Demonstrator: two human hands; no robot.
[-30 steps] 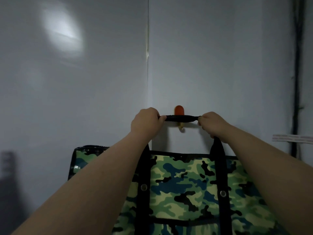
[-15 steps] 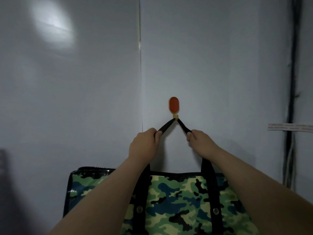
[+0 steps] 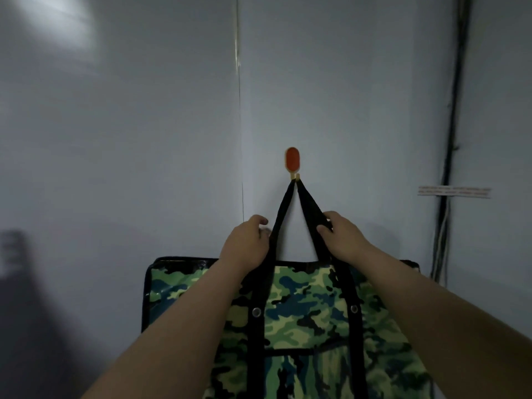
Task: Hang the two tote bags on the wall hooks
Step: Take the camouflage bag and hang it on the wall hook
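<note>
While the looped black webbing handle [image 3: 299, 197] is resting over the small yellowish peg beneath the orange oval wall hook [image 3: 292, 159], the glossy green, blue and black camouflage tote bag [image 3: 305, 309] is hanging flat against the pale grey wall [image 3: 144, 139], its black-trimmed top edge sitting well below the hook. The handle is forming a narrow upside-down V, its two straps spreading downward to the riveted black bands running down the face of the bag.

The left hand [image 3: 246, 243] is sitting just beside the left strap, its fingers loosely curled and parted, with the fingertips near the wall; whether it is actually touching the strap is hard to tell, and it is not clamping anything. The right hand [image 3: 341, 237] is closing its thumb and fingers around the right strap, pinching it partway between the hook and the bag's rim. Both bare forearms are reaching in from the bottom of the frame, crossing in front of the bag.

A vertical seam [image 3: 239, 110] is running down the wall to the left of the hook. At the far right, dark cables [image 3: 452, 139] are running down the wall, with a strip of white tape [image 3: 454, 191] sticking across them. The room is dim.
</note>
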